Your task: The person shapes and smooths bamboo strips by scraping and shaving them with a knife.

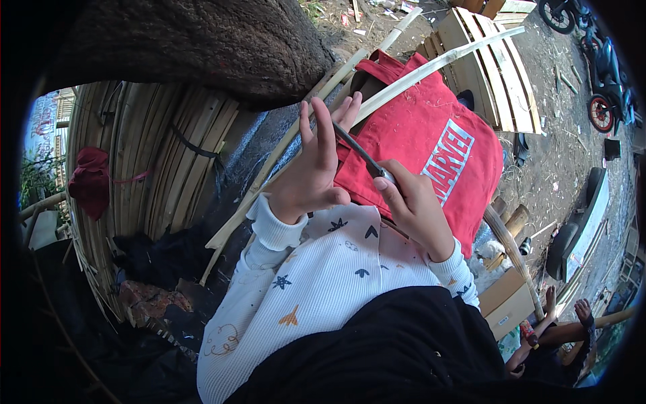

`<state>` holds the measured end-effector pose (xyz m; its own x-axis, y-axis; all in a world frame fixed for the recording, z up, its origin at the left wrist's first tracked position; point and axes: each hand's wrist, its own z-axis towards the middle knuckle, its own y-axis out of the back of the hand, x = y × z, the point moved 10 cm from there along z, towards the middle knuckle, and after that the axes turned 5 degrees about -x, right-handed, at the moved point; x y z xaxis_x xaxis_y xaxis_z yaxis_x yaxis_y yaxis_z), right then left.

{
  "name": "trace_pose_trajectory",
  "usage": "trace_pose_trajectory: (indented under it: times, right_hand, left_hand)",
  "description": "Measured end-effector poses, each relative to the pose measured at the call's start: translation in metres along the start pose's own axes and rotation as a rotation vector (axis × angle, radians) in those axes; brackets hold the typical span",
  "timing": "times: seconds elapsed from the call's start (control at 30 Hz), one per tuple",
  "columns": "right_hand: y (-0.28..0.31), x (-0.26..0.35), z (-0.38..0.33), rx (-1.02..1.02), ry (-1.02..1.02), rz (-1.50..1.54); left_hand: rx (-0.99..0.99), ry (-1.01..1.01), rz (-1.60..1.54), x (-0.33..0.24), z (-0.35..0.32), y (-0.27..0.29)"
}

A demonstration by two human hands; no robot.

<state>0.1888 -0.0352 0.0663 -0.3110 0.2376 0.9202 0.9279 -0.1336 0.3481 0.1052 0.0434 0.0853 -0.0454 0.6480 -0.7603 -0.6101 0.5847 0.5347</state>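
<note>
While the right hand pinches a knife by its handle, blade reaching up-left from that grip toward the spread left hand, careful work means keeping those fingers off the edge; beyond the grip, a pale strip slants across red cloth.

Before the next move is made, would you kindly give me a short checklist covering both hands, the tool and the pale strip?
1. Knife-like tool held in the right hand: ok.
2. Left hand clear of the tool: not ok; its fingers are close to the far end.
3. Pale strip in view across the red cloth: ok.
4. Left hand's grip on the strip: cannot tell.
5. Cutting edge's direction: cannot tell.
</note>
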Motion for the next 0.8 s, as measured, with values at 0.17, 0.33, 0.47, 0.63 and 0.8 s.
trace_pose_trajectory:
  times: [0.17, 0.33, 0.47, 0.63, 0.8]
  right_hand:
    - [0.008, 0.002, 0.004, -0.092, -0.012, -0.087]
    - [0.009, 0.002, 0.004, -0.074, -0.01, -0.027]
    - [0.002, 0.004, 0.005, -0.063, 0.044, -0.036]
    - [0.025, -0.014, 0.012, -0.247, -0.008, -0.057]
    - [0.037, -0.022, 0.006, -0.311, -0.036, 0.068]
  left_hand:
    - [0.025, -0.072, 0.197, 0.002, -0.004, -0.003]
    - [0.014, -0.013, 0.073, 0.008, -0.003, 0.0]
    - [0.018, -0.015, 0.062, 0.006, -0.001, -0.003]
    - [0.036, 0.016, 0.022, 0.009, -0.005, -0.007]
    - [-0.06, 0.112, -0.32, 0.007, 0.005, 0.0]
